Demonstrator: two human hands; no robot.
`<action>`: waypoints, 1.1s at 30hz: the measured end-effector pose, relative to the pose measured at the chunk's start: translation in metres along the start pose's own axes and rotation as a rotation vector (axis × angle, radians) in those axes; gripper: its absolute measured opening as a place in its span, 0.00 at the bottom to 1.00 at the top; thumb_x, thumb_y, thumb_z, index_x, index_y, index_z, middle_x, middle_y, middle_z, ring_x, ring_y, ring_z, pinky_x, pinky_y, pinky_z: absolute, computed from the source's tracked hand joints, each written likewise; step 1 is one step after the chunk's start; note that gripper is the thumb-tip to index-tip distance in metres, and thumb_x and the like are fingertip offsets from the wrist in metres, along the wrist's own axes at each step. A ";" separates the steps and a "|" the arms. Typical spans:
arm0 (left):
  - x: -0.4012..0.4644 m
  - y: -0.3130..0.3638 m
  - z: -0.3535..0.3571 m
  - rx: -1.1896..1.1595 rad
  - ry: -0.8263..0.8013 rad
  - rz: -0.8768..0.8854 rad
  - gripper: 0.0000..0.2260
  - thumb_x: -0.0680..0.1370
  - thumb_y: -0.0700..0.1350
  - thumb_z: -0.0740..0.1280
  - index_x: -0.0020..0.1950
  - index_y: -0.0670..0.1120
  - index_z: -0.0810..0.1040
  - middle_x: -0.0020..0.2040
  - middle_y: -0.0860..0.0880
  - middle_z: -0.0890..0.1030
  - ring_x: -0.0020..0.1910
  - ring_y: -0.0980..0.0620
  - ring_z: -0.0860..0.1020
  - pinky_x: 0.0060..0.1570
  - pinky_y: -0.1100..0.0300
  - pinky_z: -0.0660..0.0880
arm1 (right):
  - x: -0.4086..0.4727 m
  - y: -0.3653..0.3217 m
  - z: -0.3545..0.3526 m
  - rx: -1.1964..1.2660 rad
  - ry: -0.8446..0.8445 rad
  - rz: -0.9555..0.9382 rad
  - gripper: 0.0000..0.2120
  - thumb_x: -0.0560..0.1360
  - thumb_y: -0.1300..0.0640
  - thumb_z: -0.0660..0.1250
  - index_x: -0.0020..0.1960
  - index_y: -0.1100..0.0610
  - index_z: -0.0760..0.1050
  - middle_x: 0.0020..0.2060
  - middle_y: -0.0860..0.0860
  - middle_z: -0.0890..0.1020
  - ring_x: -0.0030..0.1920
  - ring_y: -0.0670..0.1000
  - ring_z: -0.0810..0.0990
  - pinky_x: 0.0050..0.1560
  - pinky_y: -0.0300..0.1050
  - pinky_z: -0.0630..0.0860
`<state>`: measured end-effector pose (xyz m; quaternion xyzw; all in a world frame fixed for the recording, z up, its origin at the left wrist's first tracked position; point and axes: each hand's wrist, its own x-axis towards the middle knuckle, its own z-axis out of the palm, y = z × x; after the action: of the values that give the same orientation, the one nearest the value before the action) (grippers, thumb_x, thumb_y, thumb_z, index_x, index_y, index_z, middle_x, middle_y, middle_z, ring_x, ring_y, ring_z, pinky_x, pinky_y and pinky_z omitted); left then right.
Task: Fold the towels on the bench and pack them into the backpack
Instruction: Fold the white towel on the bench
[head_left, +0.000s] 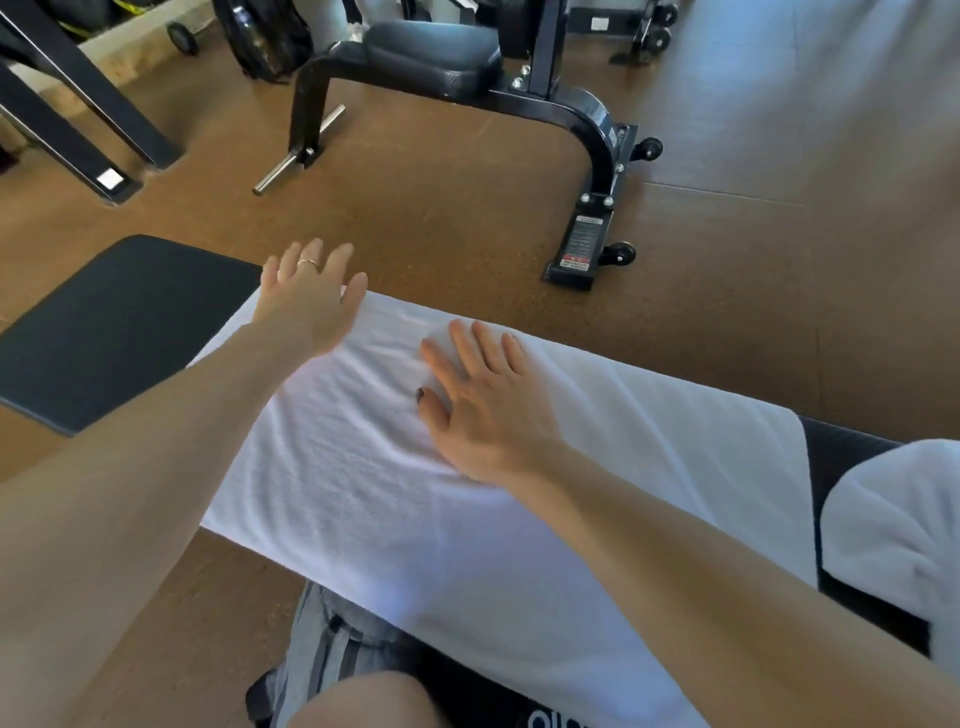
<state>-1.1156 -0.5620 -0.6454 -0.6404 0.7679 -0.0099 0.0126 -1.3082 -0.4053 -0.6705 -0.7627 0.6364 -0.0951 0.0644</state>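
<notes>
A long white towel (363, 493) lies spread flat along the black padded bench (119, 332), running from centre to lower right. My left hand (306, 301) is open with fingers spread, over the towel's far left end. My right hand (483, 400) lies flat on the middle of the towel, fingers straight. A second white towel (898, 530) sits bunched on the bench at the right edge. A black backpack (262, 36) stands on the floor at the top, behind another bench.
A second black gym bench (431, 57) with a curved frame and small wheels stands on the brown floor beyond. Black rack legs (88, 119) angle in at top left. A steel bar (298, 150) lies on the floor. My knee and striped shorts (332, 660) are below.
</notes>
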 end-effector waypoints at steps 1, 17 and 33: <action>-0.006 0.011 -0.001 -0.091 0.050 0.142 0.25 0.84 0.58 0.47 0.79 0.52 0.63 0.79 0.42 0.62 0.79 0.40 0.57 0.77 0.43 0.52 | 0.001 0.001 -0.002 0.018 -0.016 -0.013 0.25 0.80 0.43 0.45 0.75 0.49 0.58 0.77 0.55 0.58 0.76 0.59 0.54 0.75 0.57 0.52; -0.106 0.157 -0.022 -0.079 -0.168 0.464 0.25 0.84 0.60 0.49 0.82 0.58 0.52 0.82 0.50 0.53 0.81 0.47 0.48 0.78 0.42 0.48 | -0.114 0.144 -0.047 -0.013 0.007 0.327 0.24 0.83 0.45 0.46 0.77 0.50 0.60 0.62 0.54 0.76 0.66 0.58 0.71 0.69 0.52 0.63; -0.298 0.267 -0.051 0.013 -0.263 0.843 0.34 0.72 0.74 0.60 0.62 0.46 0.69 0.59 0.48 0.72 0.53 0.48 0.69 0.54 0.52 0.68 | -0.150 0.183 -0.093 0.153 -0.034 0.672 0.13 0.79 0.49 0.60 0.56 0.59 0.68 0.58 0.58 0.76 0.60 0.62 0.74 0.55 0.53 0.69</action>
<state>-1.3266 -0.2213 -0.6006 -0.2670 0.9538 0.0730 0.1172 -1.5302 -0.2889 -0.6295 -0.5049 0.8419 -0.1035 0.1597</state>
